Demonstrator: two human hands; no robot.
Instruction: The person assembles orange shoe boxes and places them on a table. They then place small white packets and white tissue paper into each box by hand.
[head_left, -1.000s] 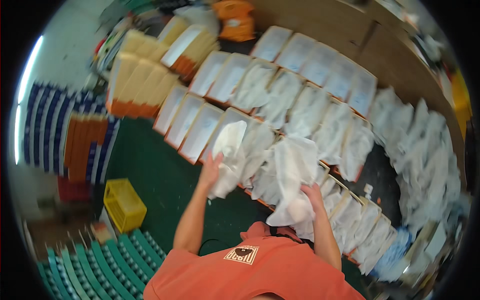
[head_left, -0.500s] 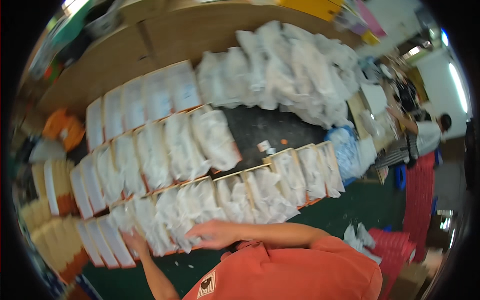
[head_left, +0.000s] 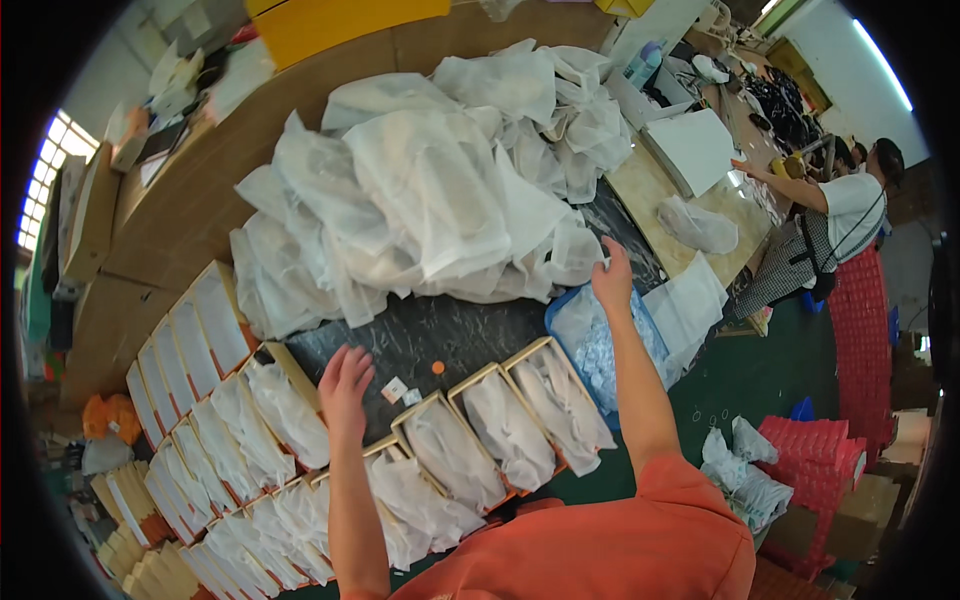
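My left hand point(head_left: 346, 390) is raised over the dark marbled table point(head_left: 400, 335), holding nothing, with its fingers apart. Beside it is an open box point(head_left: 285, 412) with a white-wrapped item inside. My right hand point(head_left: 613, 280) is also open, reaching to the right edge of a big heap of white cloth-like bags point(head_left: 430, 190). Whatever fills the bags is hidden. Under my right forearm stands a blue basket point(head_left: 552, 318) of small clear bluish packets point(head_left: 590, 350). Nearer me, a row of open boxes point(head_left: 500, 425) holds more white-wrapped items.
White-lined boxes point(head_left: 185, 350) continue at the left. Small labels point(head_left: 395, 390) and an orange disc point(head_left: 438, 368) lie on the table. A white sheet point(head_left: 690, 305) hangs beside the basket. At the far right a person point(head_left: 840, 210) works at another table. Red stacks point(head_left: 815, 465) stand on the floor.
Both hands have left the near row of boxes. The left is now over the table, and the right has reached out to the bag heap. The view has swung right.
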